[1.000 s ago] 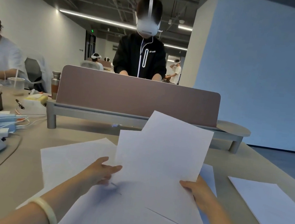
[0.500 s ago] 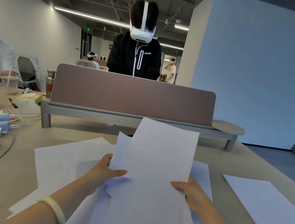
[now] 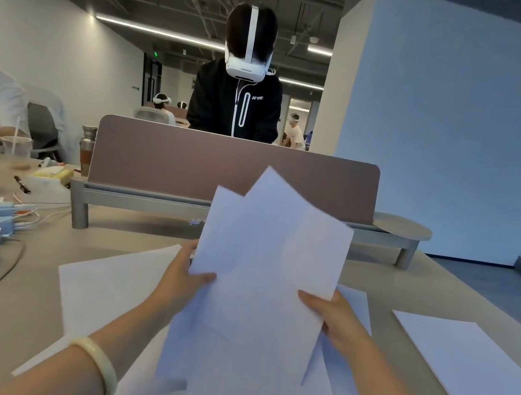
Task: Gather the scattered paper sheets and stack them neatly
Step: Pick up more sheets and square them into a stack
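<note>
left hand (image 3: 184, 277) and right hand (image 3: 326, 313) are pinching the bundle (image 3: 269, 265) by its sides, long axis pointing away; stray sheet (image 3: 469, 370) is lying right of it, nearer the right grip.

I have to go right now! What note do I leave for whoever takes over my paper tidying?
Left hand pinches the left edge of the held sheets; right hand pinches their right edge.
The held sheets are raised above the table, with uneven corners.
Done: a few sheets are picked up.
Left: the loose sheets lying under and left of them, and the lone sheet far right. Then square up the stack.
</note>
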{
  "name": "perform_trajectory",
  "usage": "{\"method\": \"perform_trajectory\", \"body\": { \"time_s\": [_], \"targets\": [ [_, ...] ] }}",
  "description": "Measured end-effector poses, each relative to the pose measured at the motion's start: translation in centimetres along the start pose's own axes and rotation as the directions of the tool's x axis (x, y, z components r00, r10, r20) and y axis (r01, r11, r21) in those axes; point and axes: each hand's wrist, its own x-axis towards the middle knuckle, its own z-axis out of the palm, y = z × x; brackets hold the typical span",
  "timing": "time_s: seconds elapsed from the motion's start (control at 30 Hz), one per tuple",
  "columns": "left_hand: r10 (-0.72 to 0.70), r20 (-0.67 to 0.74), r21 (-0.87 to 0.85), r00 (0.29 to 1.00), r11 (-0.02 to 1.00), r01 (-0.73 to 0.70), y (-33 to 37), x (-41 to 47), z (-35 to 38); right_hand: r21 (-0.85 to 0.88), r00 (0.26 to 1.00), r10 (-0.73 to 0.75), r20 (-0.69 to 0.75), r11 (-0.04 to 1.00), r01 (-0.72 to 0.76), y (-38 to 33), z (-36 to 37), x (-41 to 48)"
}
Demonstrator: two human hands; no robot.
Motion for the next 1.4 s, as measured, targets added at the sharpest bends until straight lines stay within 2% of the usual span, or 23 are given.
{"method": "perform_trajectory", "body": {
  "time_s": [0.17,0.3,0.43,0.5,0.57,0.8,0.93,1.07,1.27,1.33,1.4],
  "targets": [
    [0.194,-0.071,-0.115,0.978,0.973,-0.201,5.2,0.7,-0.9,0.085,0.991,-0.112,-0.077,0.989,0.118,-5.1,2.0,0.8],
    [0.315,-0.041,-0.146,0.948,0.937,-0.317,8.3,1.1,-1.7,0.120,0.978,-0.198,-0.059,0.972,0.204,-8.8,3.0,0.7],
    [0.203,0.159,-0.224,0.966,0.960,-0.165,6.8,1.1,-3.1,0.072,0.986,-0.168,-0.012,0.983,0.169,-8.5,2.7,0.3],
    [0.136,0.183,-0.211,0.974,0.973,-0.097,5.2,1.1,-3.5,0.045,0.992,-0.127,-0.020,0.991,0.128,-7.6,2.7,0.1],
    [0.097,0.165,-0.203,0.982,0.977,-0.062,4.0,1.0,-3.4,0.001,0.992,-0.120,-0.031,0.993,0.120,-7.0,3.0,0.1],
    [0.117,0.070,-0.119,0.991,0.987,-0.108,3.7,0.4,-1.3,-0.061,0.987,-0.136,-0.084,0.989,0.131,-7.3,4.8,0.2],
    [0.139,0.100,-0.143,0.985,0.982,-0.123,4.5,0.3,-1.5,-0.119,0.976,-0.207,-0.064,0.973,0.198,-8.3,4.7,0.1],
    [0.047,-0.064,-0.215,0.997,0.975,-0.060,2.6,0.2,-2.0,-0.104,0.976,-0.191,-0.101,0.978,0.180,-6.4,4.1,-0.4],
    [-0.032,-0.050,-0.232,0.998,0.972,0.020,0.7,-0.8,-0.3,-0.085,0.968,-0.136,-0.212,0.989,0.120,-4.5,5.3,0.1],
    [-0.046,-0.044,-0.235,0.998,0.971,0.035,1.3,-0.4,-0.1,-0.076,0.967,-0.133,-0.215,0.990,0.119,-5.2,5.6,0.0],
    [-0.018,0.020,-0.255,1.000,0.967,0.023,2.1,0.1,-0.4,-0.068,0.971,-0.144,-0.192,0.989,0.134,-6.1,5.5,0.2]
  ]
}}
